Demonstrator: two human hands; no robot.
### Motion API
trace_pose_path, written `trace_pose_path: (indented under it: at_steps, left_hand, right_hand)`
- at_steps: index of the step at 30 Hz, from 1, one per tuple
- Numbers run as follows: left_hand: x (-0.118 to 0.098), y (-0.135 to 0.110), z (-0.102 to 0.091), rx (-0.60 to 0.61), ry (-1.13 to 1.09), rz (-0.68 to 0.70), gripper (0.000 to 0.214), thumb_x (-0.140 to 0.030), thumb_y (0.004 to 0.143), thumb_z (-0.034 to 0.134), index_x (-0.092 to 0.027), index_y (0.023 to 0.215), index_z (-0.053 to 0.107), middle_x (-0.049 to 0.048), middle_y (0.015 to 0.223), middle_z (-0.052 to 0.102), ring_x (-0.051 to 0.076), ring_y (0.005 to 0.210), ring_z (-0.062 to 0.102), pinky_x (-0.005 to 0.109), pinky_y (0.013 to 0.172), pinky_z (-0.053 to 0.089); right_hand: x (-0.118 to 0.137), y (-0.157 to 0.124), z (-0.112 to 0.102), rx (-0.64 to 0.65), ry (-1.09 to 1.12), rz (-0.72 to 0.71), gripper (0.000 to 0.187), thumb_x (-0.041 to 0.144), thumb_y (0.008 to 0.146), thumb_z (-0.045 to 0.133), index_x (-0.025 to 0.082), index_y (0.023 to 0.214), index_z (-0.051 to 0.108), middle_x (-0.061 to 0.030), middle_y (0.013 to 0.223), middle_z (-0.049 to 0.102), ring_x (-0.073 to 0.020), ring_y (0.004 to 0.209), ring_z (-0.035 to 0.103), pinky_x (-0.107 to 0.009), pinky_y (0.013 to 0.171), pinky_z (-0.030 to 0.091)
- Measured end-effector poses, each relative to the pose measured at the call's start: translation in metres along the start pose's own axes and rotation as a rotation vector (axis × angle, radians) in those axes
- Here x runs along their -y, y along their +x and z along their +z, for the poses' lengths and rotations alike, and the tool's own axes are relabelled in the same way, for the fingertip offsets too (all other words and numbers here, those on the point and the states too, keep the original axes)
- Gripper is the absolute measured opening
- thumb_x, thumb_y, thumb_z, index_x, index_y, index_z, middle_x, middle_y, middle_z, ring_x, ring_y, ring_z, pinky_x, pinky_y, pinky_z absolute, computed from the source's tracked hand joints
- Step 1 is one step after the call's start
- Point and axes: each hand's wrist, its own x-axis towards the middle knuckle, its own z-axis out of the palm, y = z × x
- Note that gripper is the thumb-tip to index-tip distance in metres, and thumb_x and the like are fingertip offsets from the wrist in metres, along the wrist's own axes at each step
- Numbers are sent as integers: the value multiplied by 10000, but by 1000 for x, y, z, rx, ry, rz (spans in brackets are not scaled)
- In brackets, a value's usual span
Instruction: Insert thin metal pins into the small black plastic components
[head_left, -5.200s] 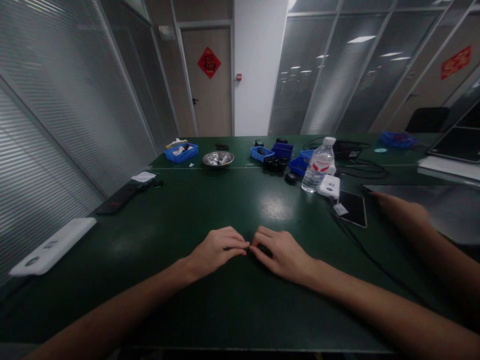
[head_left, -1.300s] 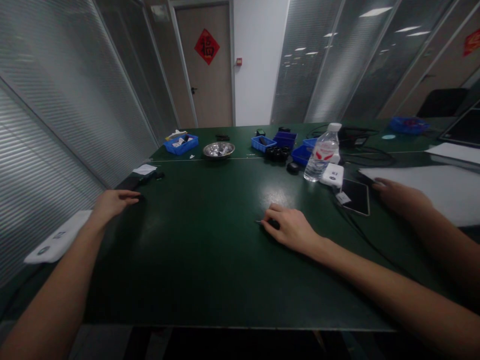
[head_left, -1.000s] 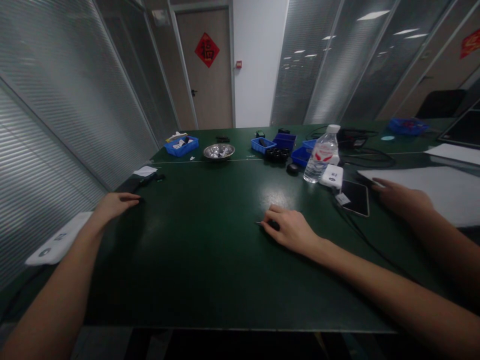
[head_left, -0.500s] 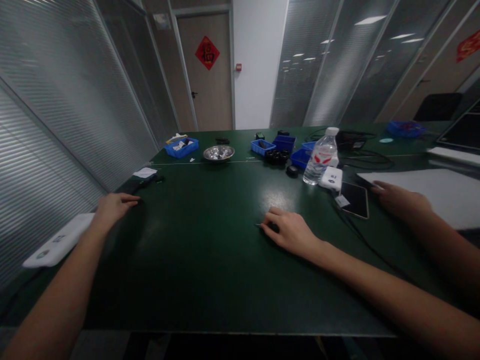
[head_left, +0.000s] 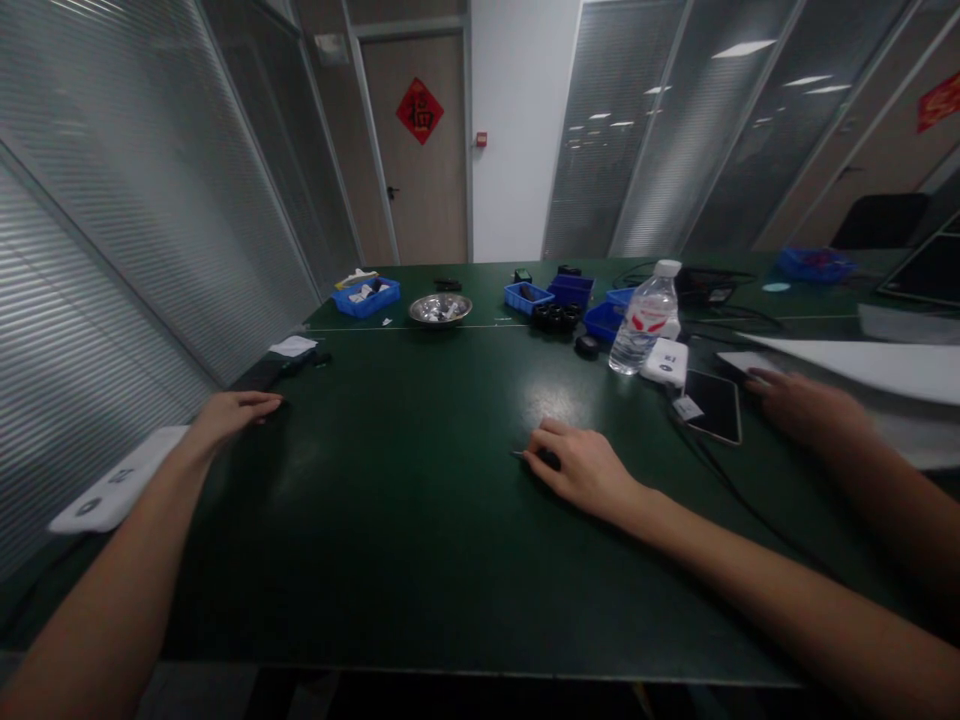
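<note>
My left hand (head_left: 229, 412) lies flat on the green table (head_left: 420, 500) near its left edge. Its fingers are stretched out toward a black flat device (head_left: 259, 375) and hold nothing. My right hand (head_left: 581, 468) rests at the table's middle. The fingers are curled over a small dark object (head_left: 548, 459), and a thin tip sticks out to the left of them.
Another person's hand (head_left: 802, 408) rests at the right beside a black phone (head_left: 713, 404) and white sheets (head_left: 862, 365). A water bottle (head_left: 642, 318), a white charger (head_left: 664, 362), blue bins (head_left: 568, 297), a metal bowl (head_left: 440, 309) and cables stand further back. A white device (head_left: 112, 485) lies at the left edge.
Five seconds ago both my hands met at the table's middle; my left hand has since gone out to the left edge. Over the last second both hands stay still; the white sheets at right shifted.
</note>
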Motion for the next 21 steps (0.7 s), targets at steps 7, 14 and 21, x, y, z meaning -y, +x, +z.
trace_pose_path:
  at_steps: [7, 14, 21]
  left_hand:
    - [13, 11, 10, -69, -111, -43, 384, -351, 831, 715, -78, 1099, 747, 137, 1181, 747, 186, 897, 707, 245, 771, 578]
    - [19, 22, 8, -23, -1, 29, 401, -423, 815, 721, -144, 1101, 752, 75, 1126, 757, 167, 776, 662, 248, 707, 530]
    - [28, 32, 9, 21, 59, 74, 546, -539, 803, 706, -101, 1128, 711, 101, 1119, 738, 174, 829, 647, 235, 690, 507]
  right_hand:
    - [-2, 0, 4, -22, -5, -7, 210, 362, 1010, 537, 201, 948, 657, -30, 935, 622, -132, 687, 568, -268, 583, 366]
    - [-2, 0, 4, -31, -5, -7, 199, 358, 1011, 531, 211, 946, 648, -25, 935, 620, -138, 695, 571, -271, 598, 372]
    - [-3, 0, 4, -22, -6, -3, 180, 349, 1005, 542, 215, 957, 653, -26, 947, 630, -135, 692, 567, -262, 599, 363]
